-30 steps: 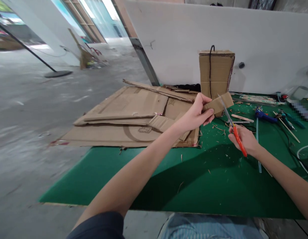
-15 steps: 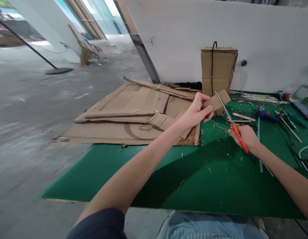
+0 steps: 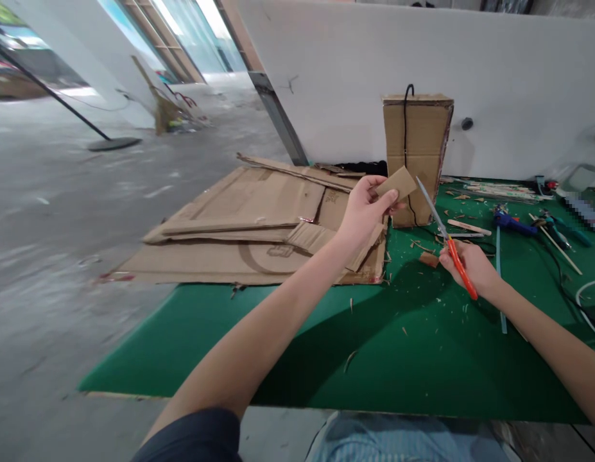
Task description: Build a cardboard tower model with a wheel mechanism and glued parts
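My left hand [image 3: 371,208] pinches a small piece of cardboard [image 3: 398,183] between thumb and fingers, held above the table. In my right hand [image 3: 470,266] is a pair of scissors [image 3: 457,260] with orange handles, its blades pointing up and to the left. The blades look closed, and their tip is just right of the cardboard piece, apart from it. A small cardboard offcut [image 3: 429,259] lies on the green table [image 3: 398,359] beside my right fingers. Behind my hands a tall cardboard box [image 3: 425,138] stands upright, a black cord [image 3: 405,128] running down its front.
Stacked flat cardboard sheets [image 3: 220,256] cover the table's left part. To the right lie a blue glue gun [image 3: 513,221], pliers [image 3: 557,231], wooden sticks [image 3: 499,190] and a white cable [image 3: 583,305]. A white panel [image 3: 345,83] rises behind the table. Cardboard scraps are scattered about.
The cardboard piece is now shorter, and its cut-off end lies on the table. My left hand has moved left with the piece, away from the scissors. The right hand has barely shifted.
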Available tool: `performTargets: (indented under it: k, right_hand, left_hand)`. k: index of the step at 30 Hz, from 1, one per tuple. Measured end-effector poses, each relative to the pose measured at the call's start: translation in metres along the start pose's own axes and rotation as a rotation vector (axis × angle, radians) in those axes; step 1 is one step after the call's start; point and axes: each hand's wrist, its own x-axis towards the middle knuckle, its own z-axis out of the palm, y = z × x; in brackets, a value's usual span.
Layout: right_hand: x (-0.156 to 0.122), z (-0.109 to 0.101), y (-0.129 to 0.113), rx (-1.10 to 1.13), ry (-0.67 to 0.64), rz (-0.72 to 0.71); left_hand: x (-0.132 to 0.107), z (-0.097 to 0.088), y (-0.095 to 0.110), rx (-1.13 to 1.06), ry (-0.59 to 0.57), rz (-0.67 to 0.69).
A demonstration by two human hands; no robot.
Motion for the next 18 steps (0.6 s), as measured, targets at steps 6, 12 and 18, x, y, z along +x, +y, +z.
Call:
performTargets:
  k: [6, 12, 18]
  right_hand:
    - [-0.002, 0.007, 0.003, 0.107, 0.033, 0.028]
    - [0.005, 0.014, 0.022, 0.551, 0.199, 0.195]
    - [0.011, 0.014, 0.03, 0.798, 0.241, 0.304]
  left_hand:
    - [-0.002, 0.003, 0.007, -0.05, 0.05, -0.031]
    - [-0.011, 0.005, 0.006, 0.489, -0.337, -0.205]
    - [-0.036, 0.022, -0.025, 0.896, -0.561, -0.241]
